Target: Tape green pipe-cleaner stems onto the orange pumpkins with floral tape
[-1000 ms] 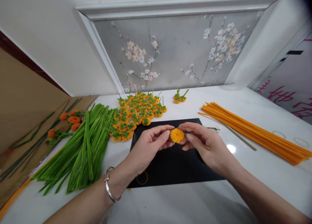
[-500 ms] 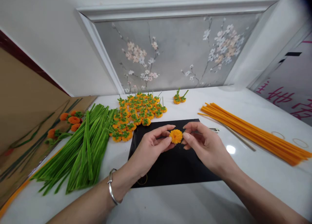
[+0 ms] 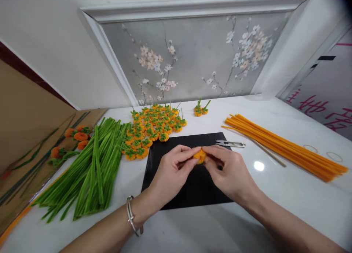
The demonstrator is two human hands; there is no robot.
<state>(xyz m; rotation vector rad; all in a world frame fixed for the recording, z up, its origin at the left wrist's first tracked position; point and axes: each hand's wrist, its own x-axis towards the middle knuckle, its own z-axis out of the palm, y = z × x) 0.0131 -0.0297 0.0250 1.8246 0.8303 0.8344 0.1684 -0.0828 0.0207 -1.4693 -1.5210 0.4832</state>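
Observation:
A small orange fuzzy flower [image 3: 200, 156] is held between both hands over the black mat [image 3: 189, 192]. My left hand [image 3: 174, 170] pinches its left side with thumb and fingers. From the right, my right hand [image 3: 227, 168] grips the same flower, its fingertips close to those of the left. The fingers cover parts of the flower's edges. Just behind my right hand, silver thread snips [image 3: 230, 143] lie across the mat's right edge.
Many orange flowers with green tops [image 3: 154, 124] stand behind the mat, with two more [image 3: 201, 110] near the wall. Green fuzzy stems [image 3: 93, 172] lie left, orange stems [image 3: 283, 146] and a thin rod [image 3: 268, 154] right. Orange blooms [image 3: 81, 136] rest on brown board at far left.
My right hand has closed in on the flower, and its fingers now press against it. The flower is more covered and tilted. More of the snips shows now. The view has shifted slightly.

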